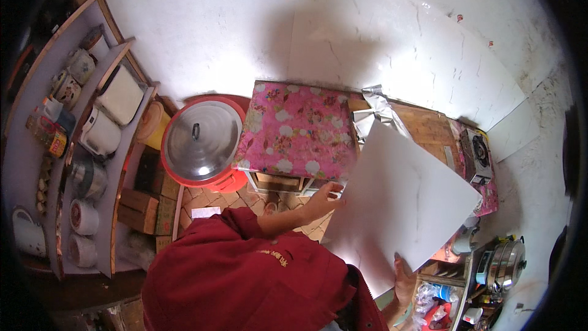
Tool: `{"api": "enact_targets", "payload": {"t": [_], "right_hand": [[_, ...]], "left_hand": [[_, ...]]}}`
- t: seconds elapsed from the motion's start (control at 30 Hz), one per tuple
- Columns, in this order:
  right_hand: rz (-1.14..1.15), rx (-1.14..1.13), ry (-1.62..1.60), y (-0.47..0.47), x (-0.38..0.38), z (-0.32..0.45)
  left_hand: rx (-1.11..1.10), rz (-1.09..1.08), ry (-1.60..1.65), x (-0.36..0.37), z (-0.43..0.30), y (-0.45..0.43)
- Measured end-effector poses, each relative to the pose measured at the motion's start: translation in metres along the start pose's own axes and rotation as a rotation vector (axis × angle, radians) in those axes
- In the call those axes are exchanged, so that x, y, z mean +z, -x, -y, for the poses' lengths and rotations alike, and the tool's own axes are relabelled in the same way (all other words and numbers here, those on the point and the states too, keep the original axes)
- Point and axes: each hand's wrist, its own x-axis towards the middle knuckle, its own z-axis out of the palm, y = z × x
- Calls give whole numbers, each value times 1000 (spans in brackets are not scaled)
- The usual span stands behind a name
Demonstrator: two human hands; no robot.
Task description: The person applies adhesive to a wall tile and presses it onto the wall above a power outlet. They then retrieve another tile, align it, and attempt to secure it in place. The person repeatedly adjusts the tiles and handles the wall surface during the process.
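Note:
A large white sheet (406,193) with faint grey marbling is held up in front of me, tilted, its top corner near the table. My right hand (404,280) grips its lower right edge, with the thumb on the near face. At the sheet's left edge is my left hand (327,196), its fingers curled and apart; whether the fingertips touch the edge is unclear. Behind the sheet, a crumpled silvery foil sheet (380,105) lies at the back of a wooden board (425,122). A pink flowered tablecloth (298,131) covers the table to the left.
Left of the table stands a red tub (234,179) under a metal lid (202,140). Shelves (103,82) with pots and boxes line the left side. A gas stove (477,154) sits far right, above a stacked steamer pot (505,266). Similar marbled panels (413,41) cover the wall.

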Motion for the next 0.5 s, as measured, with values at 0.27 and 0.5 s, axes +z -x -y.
{"api": "enact_targets", "payload": {"t": [0.27,0.5], "right_hand": [[67,-66,-265,4,20,4],[148,-31,-157,3,14,-6]], "left_hand": [[22,-149,50,-7,-18,-1],[-85,76,259,-15,-15,-4]]}}
